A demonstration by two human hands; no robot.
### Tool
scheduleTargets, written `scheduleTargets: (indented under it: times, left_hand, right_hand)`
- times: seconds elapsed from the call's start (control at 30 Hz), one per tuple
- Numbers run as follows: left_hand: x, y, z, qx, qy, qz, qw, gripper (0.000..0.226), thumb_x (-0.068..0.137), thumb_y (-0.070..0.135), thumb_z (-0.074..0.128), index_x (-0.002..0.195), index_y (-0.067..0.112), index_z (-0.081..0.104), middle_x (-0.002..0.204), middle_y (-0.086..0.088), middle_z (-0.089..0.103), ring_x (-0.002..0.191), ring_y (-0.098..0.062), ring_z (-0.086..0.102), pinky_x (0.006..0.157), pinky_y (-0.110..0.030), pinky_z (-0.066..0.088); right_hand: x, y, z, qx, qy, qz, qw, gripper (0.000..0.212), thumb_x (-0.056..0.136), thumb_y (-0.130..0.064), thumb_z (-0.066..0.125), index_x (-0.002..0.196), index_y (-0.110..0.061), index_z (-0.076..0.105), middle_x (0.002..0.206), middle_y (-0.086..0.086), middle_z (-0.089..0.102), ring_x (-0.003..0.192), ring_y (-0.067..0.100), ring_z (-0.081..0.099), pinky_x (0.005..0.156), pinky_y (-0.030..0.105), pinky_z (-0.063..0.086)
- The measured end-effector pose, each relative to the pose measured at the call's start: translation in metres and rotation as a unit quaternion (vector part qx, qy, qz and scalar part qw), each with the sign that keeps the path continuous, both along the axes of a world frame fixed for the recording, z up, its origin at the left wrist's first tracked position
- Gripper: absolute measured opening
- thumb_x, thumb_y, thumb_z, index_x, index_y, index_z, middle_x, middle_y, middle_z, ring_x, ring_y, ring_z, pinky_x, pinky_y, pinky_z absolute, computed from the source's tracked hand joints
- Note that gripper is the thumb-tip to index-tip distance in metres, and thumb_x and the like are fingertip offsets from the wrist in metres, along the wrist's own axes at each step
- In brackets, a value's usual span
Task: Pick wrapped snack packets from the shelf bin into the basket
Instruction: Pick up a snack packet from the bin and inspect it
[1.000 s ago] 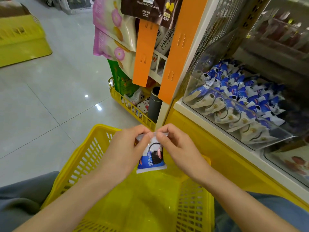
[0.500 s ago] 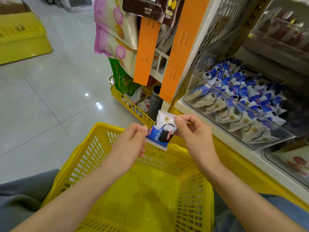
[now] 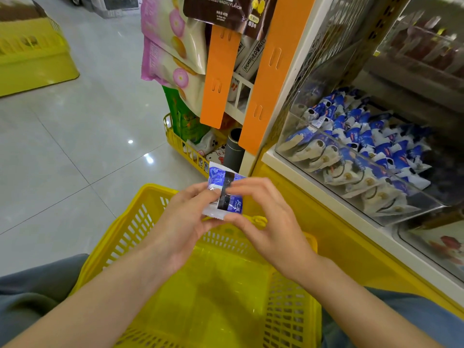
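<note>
Left hand [image 3: 184, 223], right hand [image 3: 267, 222] pinch packet [image 3: 227, 190] (lengthwise upright).

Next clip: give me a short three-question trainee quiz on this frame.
1. True or false: the blue-and-white wrapped snack packet lies on the floor of the yellow plastic mesh basket.
2. How many hands hold the packet? A) none B) one C) two
3. Fill in: the clear plastic shelf bin of packets stands to the basket's ____ side.
Key: 1 false, it is held above the basket. 2 C, left hand and right hand both pinch it. 3 right.
</note>
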State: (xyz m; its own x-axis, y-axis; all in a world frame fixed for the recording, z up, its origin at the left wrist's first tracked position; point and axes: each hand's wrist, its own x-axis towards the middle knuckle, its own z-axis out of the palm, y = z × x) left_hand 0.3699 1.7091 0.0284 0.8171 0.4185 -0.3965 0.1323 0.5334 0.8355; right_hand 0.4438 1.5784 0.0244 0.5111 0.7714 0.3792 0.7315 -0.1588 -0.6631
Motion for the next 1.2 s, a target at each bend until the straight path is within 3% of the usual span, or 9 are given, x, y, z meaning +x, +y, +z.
scheduleTargets:
  times: [0.13,0.27,0.47,0.67,0.83,0.93,1.0,1.1,1.2]
  left_hand:
    - [0.001,-0.001,0.000,0.076,0.024,-0.005,0.997,0.019,0.090,0.008,0.050,0.103,0.015,0.063,0.078,0.001,0.073,0.069,-0.010,0.068,0.067,-0.029,0.053]
    - [0.001,-0.003,0.001,0.172,-0.003,-0.028,0.985,0.022,0.088,0.004,0.051,0.097,0.021,0.063,0.079,0.008,0.072,0.069,-0.002,0.065,0.062,-0.017,0.050]
    - [0.002,-0.006,-0.003,0.263,-0.051,-0.031,0.963,0.017,0.085,0.007,0.059,0.093,0.022,0.060,0.084,0.007,0.068,0.074,0.002,0.061,0.065,-0.011,0.048]
    - [0.003,-0.005,-0.005,0.261,-0.036,-0.023,0.964,0.017,0.091,0.021,0.052,0.079,0.013,0.061,0.063,0.009,0.065,0.059,0.003,0.057,0.053,-0.008,0.042]
    - [0.004,-0.007,-0.003,0.211,-0.013,0.007,0.977,0.023,0.095,0.025,0.046,0.082,0.022,0.065,0.065,0.013,0.071,0.058,0.003,0.064,0.050,-0.008,0.044]
    - [0.005,-0.008,-0.007,0.216,0.005,0.039,0.976,0.011,0.094,0.025,0.048,0.090,0.018,0.057,0.079,0.007,0.069,0.062,0.005,0.061,0.051,-0.007,0.043]
    - [0.003,-0.009,-0.012,0.312,0.013,0.062,0.948,0.016,0.089,0.021,0.056,0.100,0.020,0.044,0.094,0.006,0.056,0.073,0.003,0.056,0.057,-0.005,0.042]
    - [-0.002,-0.008,-0.018,0.530,0.006,0.023,0.848,0.032,0.082,0.023,0.064,0.102,0.025,0.039,0.098,0.008,0.043,0.087,-0.008,0.048,0.069,-0.014,0.039]
    - [-0.005,-0.011,-0.022,0.560,0.005,-0.038,0.827,0.028,0.081,0.035,0.061,0.100,0.027,0.043,0.100,0.010,0.047,0.089,-0.001,0.047,0.072,-0.017,0.037]
  right_hand:
    - [0.007,0.005,0.006,0.032,0.244,-0.170,0.954,0.028,0.091,-0.039,0.047,0.115,-0.027,0.046,0.115,-0.011,0.054,0.105,-0.002,0.052,0.087,0.013,0.044]
    - [0.015,0.006,0.009,0.052,0.475,-0.113,0.871,0.016,0.094,-0.022,0.049,0.089,-0.015,0.063,0.086,0.001,0.069,0.073,0.006,0.065,0.065,0.019,0.055]
    - [0.019,0.003,0.004,0.052,0.240,-0.181,0.952,0.008,0.087,-0.017,0.062,0.082,-0.015,0.068,0.078,-0.002,0.070,0.070,0.007,0.064,0.065,0.025,0.053]
    - [0.010,0.001,0.002,0.017,0.046,-0.087,0.995,0.006,0.088,-0.017,0.061,0.086,-0.018,0.066,0.082,-0.010,0.061,0.079,0.001,0.058,0.069,0.013,0.047]
    - [0.002,0.005,0.001,-0.014,0.297,-0.043,0.954,0.012,0.084,-0.034,0.062,0.095,-0.032,0.057,0.090,-0.011,0.066,0.084,0.012,0.066,0.068,0.032,0.057]
    - [0.001,0.009,0.000,-0.010,0.373,-0.030,0.927,0.011,0.085,-0.016,0.063,0.095,-0.022,0.061,0.086,-0.003,0.066,0.077,0.013,0.068,0.060,0.027,0.058]
    - [0.004,0.010,0.000,0.031,0.409,-0.064,0.910,0.010,0.086,-0.009,0.061,0.090,-0.018,0.061,0.083,0.002,0.066,0.068,0.006,0.067,0.054,0.022,0.055]
    - [0.010,0.010,-0.001,0.067,0.454,-0.111,0.882,0.009,0.087,-0.010,0.059,0.096,-0.007,0.059,0.089,0.012,0.064,0.061,0.003,0.065,0.049,0.020,0.053]
    - [0.010,0.009,-0.003,0.063,0.433,-0.119,0.891,0.006,0.087,-0.012,0.060,0.092,-0.010,0.058,0.088,0.010,0.064,0.062,0.003,0.065,0.049,0.021,0.053]
